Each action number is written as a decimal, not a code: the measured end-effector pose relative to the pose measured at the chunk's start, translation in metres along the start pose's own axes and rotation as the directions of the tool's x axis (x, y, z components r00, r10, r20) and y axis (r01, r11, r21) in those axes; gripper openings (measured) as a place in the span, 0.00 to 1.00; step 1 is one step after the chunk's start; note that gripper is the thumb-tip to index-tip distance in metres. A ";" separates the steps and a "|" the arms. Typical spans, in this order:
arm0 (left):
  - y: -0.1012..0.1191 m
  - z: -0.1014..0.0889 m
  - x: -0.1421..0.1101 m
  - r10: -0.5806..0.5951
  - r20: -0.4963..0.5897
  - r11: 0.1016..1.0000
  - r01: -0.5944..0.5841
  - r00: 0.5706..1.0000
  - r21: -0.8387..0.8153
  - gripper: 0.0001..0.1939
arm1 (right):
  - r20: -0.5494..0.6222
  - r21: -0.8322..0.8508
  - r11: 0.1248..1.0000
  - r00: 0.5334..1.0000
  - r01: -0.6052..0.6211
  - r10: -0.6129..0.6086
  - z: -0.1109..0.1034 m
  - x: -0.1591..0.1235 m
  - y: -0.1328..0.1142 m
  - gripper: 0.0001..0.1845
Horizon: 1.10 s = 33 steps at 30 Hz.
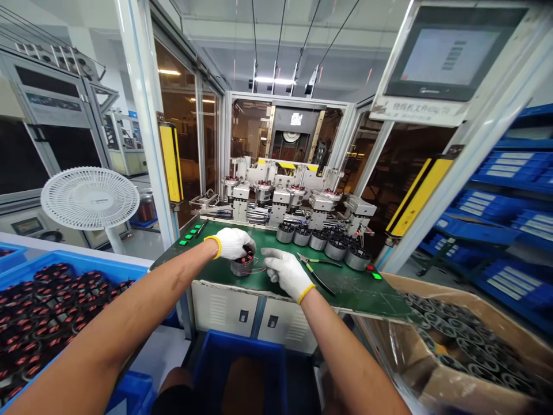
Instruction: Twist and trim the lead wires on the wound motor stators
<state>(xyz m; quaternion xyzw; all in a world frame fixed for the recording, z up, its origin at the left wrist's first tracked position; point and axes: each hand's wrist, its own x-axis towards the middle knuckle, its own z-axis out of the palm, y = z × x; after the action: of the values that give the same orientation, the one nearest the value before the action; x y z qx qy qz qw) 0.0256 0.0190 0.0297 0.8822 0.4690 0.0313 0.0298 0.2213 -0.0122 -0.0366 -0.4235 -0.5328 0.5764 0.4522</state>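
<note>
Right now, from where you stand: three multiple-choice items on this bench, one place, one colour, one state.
1. Where is the wound coil under the left hand? A on the bench, B in a blue crate, C on the fan
2. Left glove's cuff colour? A blue, B yellow, C red
3. Cardboard box state? A taped shut, B upside down, C open

1 A: it sits on the green bench.
2 B: a yellow band circles the wrist.
3 C: metal rings show inside.
</note>
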 end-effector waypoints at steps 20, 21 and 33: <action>0.020 0.006 -0.013 -0.479 -0.122 0.877 0.479 0.869 -0.034 0.20 | -0.036 -0.957 0.289 0.970 0.036 -0.240 0.036 -0.005 -0.024 0.19; 0.020 0.007 -0.013 -0.492 -0.126 0.870 0.490 0.861 -0.044 0.20 | -0.016 -0.980 0.195 0.971 0.032 -0.240 0.032 -0.004 -0.017 0.18; 0.029 -0.013 -0.057 -0.306 -0.316 0.948 0.317 0.898 -0.018 0.31 | 0.140 -0.951 -0.307 0.928 0.029 -0.346 -0.005 -0.009 0.009 0.17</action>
<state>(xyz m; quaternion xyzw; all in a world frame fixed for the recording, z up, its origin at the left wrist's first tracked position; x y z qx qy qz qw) 0.0166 -0.0445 0.0439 0.7797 0.6032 0.1581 -0.0558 0.2276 -0.0195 -0.0459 -0.5753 -0.7889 -0.2032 0.0731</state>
